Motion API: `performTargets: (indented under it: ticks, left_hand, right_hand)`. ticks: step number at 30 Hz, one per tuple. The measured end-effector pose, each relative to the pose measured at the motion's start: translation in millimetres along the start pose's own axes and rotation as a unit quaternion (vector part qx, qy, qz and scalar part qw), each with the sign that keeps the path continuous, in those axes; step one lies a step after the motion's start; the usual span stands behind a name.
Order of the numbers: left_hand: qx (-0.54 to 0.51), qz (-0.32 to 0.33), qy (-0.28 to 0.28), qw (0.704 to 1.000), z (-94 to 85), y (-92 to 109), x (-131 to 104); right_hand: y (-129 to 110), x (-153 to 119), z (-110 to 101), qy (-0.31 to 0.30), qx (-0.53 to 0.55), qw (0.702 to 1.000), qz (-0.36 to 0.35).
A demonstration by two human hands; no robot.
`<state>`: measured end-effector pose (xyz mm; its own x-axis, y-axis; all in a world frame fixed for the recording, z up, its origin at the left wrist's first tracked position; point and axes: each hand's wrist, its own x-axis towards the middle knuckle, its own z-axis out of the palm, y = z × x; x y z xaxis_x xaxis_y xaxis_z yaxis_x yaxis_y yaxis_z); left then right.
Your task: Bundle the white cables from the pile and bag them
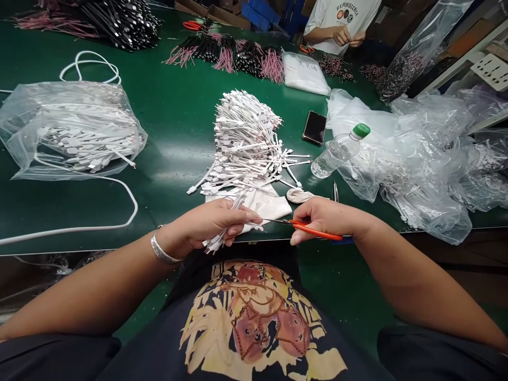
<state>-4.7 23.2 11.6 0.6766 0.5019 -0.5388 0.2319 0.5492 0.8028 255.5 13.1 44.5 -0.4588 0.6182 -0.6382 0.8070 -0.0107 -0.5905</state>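
Observation:
My left hand is closed around a small bunch of white cables, their ends sticking out on both sides of the fingers. In my right hand is a pair of scissors with orange handles. The thin blades point left, and their tips reach the fingertips of my left hand. Whether the blades touch a wire there is too small to tell. Just beyond my hands, a large heap of short white cables with plugs lies on the green table, partly over a white cloth.
To the left lies a plastic bag of white cables beside a thick white cord. On the right are a phone, a water bottle and several clear bags. Black and pink wire bundles and another person are across the table.

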Motion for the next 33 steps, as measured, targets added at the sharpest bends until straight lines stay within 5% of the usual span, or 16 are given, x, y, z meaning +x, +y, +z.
performTargets:
  ticks: [33]
  left_hand:
    - [0.019, -0.024, 0.005, 1.000, 3.1, 0.1, 6.3]
  right_hand:
    - [0.4, 2.4, -1.1, -0.008, -0.047, 0.999, 0.016]
